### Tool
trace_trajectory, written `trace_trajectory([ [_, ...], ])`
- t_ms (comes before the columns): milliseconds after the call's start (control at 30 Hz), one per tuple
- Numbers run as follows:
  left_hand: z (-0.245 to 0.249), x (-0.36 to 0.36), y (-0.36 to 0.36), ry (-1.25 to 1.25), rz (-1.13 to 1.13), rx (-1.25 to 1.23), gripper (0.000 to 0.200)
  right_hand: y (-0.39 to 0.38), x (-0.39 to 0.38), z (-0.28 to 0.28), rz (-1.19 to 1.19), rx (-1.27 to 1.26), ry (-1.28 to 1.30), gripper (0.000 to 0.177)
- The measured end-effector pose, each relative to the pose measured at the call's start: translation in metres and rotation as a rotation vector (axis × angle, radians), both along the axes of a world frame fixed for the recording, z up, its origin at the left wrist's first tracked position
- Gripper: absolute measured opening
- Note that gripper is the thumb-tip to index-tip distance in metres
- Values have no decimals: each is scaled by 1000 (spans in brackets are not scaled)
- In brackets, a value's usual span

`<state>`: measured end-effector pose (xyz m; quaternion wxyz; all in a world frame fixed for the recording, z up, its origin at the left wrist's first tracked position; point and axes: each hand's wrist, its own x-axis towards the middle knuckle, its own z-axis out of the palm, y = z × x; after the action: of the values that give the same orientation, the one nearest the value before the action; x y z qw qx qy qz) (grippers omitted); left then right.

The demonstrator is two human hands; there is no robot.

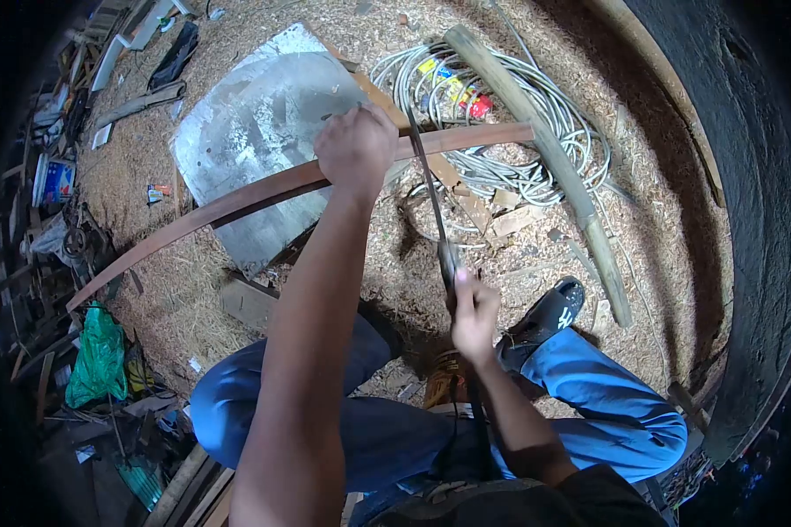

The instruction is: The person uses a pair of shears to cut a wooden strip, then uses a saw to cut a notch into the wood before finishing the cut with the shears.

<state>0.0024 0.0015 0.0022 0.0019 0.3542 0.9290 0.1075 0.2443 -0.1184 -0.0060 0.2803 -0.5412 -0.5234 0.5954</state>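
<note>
My left hand (358, 147) is closed round a long, narrow wooden strip (237, 200), which looks bowed in this wide view. The strip slants from low at the left to higher at the right. My right hand (475, 321) grips the dark handle of a long-bladed hand tool (431, 189), its thumb along the top. That thin blade points away from me, seen almost edge-on, and crosses the strip just right of my left hand. Whether it is a saw or a machete I cannot tell. Beneath the strip lies a worn grey metal sheet (272, 114).
A coil of pale cable (580, 158) lies on the shavings-covered ground, with a rough wooden pole (536, 123) across it. Scrap wood and a green plastic bag (97, 360) crowd the left side. A dark curved object (756, 220) borders the right. My shoe (549, 312) rests nearby.
</note>
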Motion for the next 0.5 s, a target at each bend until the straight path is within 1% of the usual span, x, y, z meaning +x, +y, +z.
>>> trace_trajectory([
  [67, 0, -1, 2, -24, 19, -124, 44, -13, 16, 4, -9, -10, 6, 51],
  [133, 0, -1, 0, -11, -3, -111, 45, -10, 14, 7, -22, -25, 18, 51],
  [200, 2, -2, 1, 9, -36, -96, 45, 12, -9, -2, -1, -80, 4, 51],
  [267, 1, 0, 0, 16, -37, -93, 45, 39, -42, -8, -31, -25, 3, 52],
  [300, 0, 2, -2, 13, -41, -98, 45, 41, -47, -12, -53, -7, 43, 52],
  [400, 1, 0, -3, 0, -32, -20, 45, 28, -26, 4, -49, -61, 51, 52],
  [433, -1, 0, -3, 20, -20, -12, 45, 11, -6, -6, 14, -5, -64, 50],
  [467, -3, 1, -1, 41, -7, -2, 45, -2, 7, 3, 15, 71, -26, 47],
  [500, -5, 0, 0, 39, -2, -1, 45, -16, 20, 1, 5, 56, -26, 47],
])
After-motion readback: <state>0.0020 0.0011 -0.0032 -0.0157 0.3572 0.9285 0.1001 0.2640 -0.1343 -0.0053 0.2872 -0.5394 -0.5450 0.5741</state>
